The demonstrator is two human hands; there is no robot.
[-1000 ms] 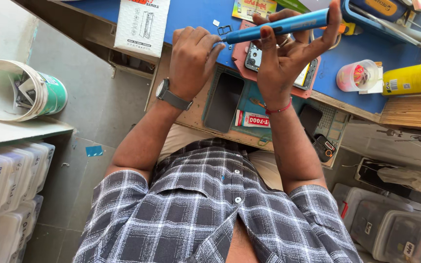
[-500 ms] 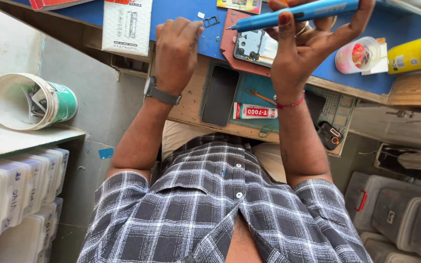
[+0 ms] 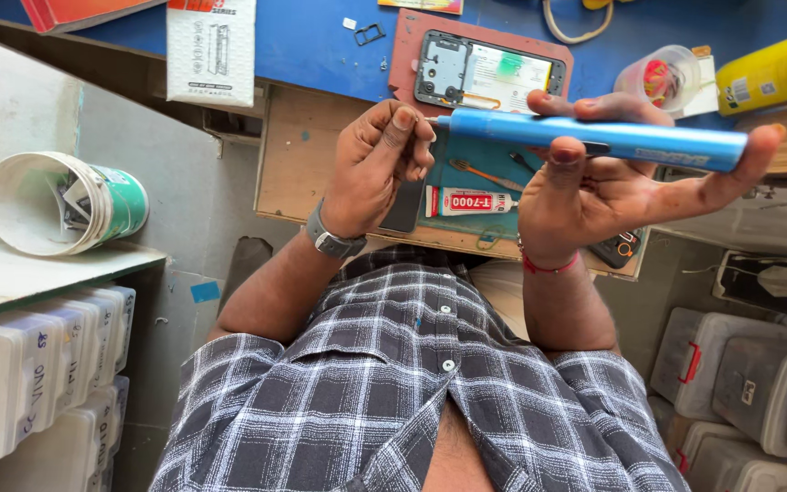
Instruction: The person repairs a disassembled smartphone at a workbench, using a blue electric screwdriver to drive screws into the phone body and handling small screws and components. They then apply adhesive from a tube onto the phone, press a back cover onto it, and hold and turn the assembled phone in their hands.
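A: We're looking at packages first. A white rectangular cardboard box with a red top band [image 3: 210, 50] is lying at the near edge of the blue work mat [image 3: 311, 46]. A red flat book-like pack [image 3: 84, 13] is sitting at the mat's top left corner.

B: We're also seeing a red-and-white glue tube [image 3: 471, 201] lying flat in the open wooden drawer [image 3: 298, 155], just below the hands. A clear plastic cup with red bits inside [image 3: 664, 78] is tipped on the mat, and a yellow cylinder with a white label [image 3: 776, 69] is lying right beside it.

A: Lower left, we're seeing a white tub with a green band [image 3: 66, 204] lying on its side on a pale shelf [image 3: 38, 278], with stacked clear lidded boxes [image 3: 34, 378] underneath.

B: Grip now. We're holding the blue pen-shaped electric screwdriver [image 3: 594, 137] in our right hand [image 3: 594, 187]. The thumb and one finger are pinching the barrel; the other fingers are spread out straight behind it. The driver is lying level in the air above the drawer.

A: Our left hand [image 3: 380, 164] is curling loosely, fingertips bunched together at the driver's metal tip. We can't tell whether a bit or screw is pinched there. A grey wristwatch [image 3: 332, 240] is on that wrist.

B: An opened phone with its back off [image 3: 489, 73] is lying on a reddish-brown pad [image 3: 403, 55], just beyond the driver.
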